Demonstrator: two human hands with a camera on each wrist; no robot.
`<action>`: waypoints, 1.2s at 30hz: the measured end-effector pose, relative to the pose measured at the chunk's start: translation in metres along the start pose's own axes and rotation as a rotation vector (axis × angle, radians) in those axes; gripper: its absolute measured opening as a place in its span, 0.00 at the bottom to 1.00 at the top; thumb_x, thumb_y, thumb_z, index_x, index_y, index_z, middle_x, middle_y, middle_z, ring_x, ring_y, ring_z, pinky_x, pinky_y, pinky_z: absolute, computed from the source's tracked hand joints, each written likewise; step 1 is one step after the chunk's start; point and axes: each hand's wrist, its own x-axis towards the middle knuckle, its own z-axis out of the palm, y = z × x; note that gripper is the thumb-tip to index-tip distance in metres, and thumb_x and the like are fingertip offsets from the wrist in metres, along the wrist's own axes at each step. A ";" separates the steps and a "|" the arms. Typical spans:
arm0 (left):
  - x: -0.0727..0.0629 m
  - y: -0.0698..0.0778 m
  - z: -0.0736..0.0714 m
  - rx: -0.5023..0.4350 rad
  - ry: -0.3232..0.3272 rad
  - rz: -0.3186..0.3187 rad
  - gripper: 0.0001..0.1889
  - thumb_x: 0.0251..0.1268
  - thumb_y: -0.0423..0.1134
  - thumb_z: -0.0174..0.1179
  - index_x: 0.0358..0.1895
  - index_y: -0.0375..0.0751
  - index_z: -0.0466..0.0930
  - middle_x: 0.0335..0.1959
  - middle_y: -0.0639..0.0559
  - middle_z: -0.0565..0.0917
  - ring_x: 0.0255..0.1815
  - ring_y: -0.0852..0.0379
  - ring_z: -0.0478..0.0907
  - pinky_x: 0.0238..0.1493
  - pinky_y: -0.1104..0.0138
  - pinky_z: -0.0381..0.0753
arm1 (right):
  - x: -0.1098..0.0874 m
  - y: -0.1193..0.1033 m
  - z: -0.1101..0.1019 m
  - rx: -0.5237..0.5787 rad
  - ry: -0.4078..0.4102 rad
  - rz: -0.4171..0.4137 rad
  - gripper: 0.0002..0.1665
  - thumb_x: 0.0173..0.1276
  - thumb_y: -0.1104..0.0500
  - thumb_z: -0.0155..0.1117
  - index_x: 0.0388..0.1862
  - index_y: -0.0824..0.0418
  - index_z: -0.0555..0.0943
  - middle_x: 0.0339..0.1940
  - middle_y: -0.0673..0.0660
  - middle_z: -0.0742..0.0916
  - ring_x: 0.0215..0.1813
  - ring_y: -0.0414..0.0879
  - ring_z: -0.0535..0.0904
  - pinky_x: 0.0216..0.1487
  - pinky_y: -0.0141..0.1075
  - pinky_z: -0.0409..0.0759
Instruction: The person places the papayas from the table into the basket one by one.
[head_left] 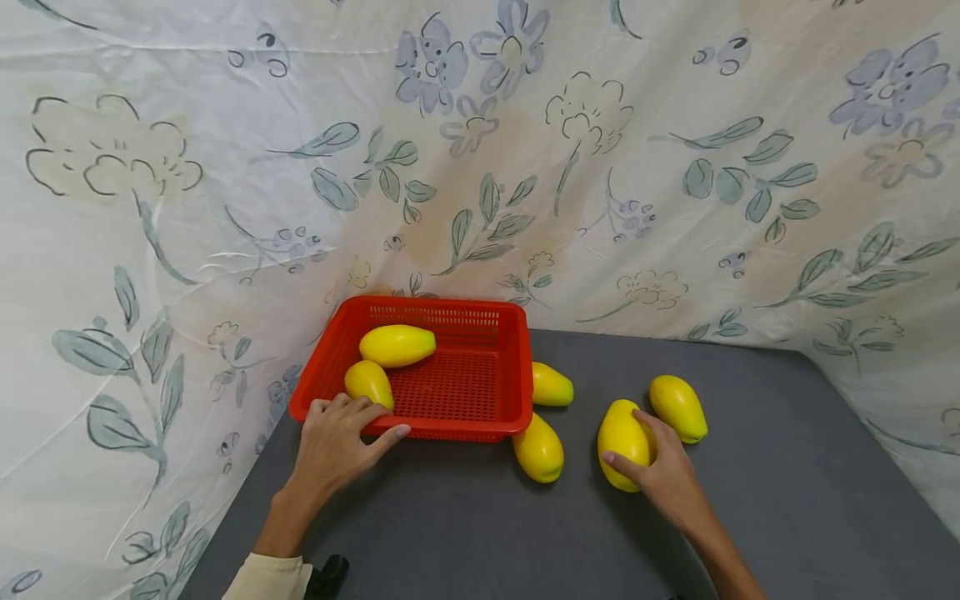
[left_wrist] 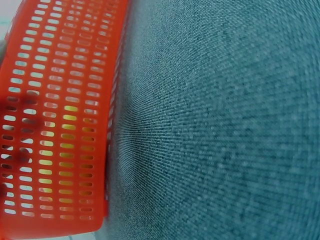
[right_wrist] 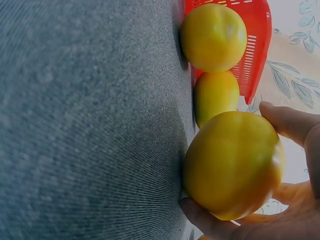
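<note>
My right hand [head_left: 666, 472] holds a yellow mango [head_left: 622, 442], thumb on the near side and fingers round the far side. In the right wrist view the same mango [right_wrist: 231, 165] sits between thumb and fingers, close to the cloth. My left hand [head_left: 339, 443] grips the near-left rim of a red plastic basket [head_left: 459, 432]. Inside the basket, a mango [head_left: 396, 346] lies at the back and another mango [head_left: 368, 383] lies beside my left fingers. In the left wrist view the basket's slotted wall [left_wrist: 60, 150] shows yellow through its holes.
Right of the basket, one mango [head_left: 552, 385] rests by its side wall and another mango [head_left: 538, 450] by its near-right corner. A further mango [head_left: 678, 408] lies beyond my right hand. Grey cloth [head_left: 480, 533] covers the table; a floral curtain [head_left: 480, 167] hangs behind.
</note>
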 end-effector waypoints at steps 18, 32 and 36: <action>-0.001 -0.002 0.000 0.003 -0.020 -0.006 0.23 0.60 0.63 0.70 0.47 0.50 0.93 0.45 0.47 0.91 0.42 0.45 0.78 0.46 0.52 0.68 | -0.009 -0.003 0.004 0.017 0.019 0.007 0.62 0.68 0.34 0.74 0.87 0.61 0.55 0.85 0.71 0.59 0.76 0.67 0.64 0.68 0.66 0.68; -0.001 -0.003 -0.001 -0.009 -0.008 0.003 0.23 0.59 0.63 0.70 0.46 0.50 0.93 0.43 0.48 0.91 0.40 0.46 0.77 0.45 0.53 0.68 | -0.016 -0.020 0.006 0.060 0.082 -0.053 0.59 0.68 0.34 0.72 0.87 0.58 0.57 0.85 0.68 0.61 0.77 0.66 0.65 0.68 0.67 0.68; -0.001 -0.003 -0.002 -0.013 -0.005 0.006 0.22 0.59 0.63 0.71 0.45 0.50 0.93 0.42 0.48 0.91 0.40 0.46 0.77 0.45 0.53 0.68 | -0.016 -0.026 0.006 0.072 0.087 -0.059 0.59 0.69 0.33 0.72 0.87 0.56 0.57 0.85 0.67 0.61 0.77 0.66 0.64 0.69 0.69 0.68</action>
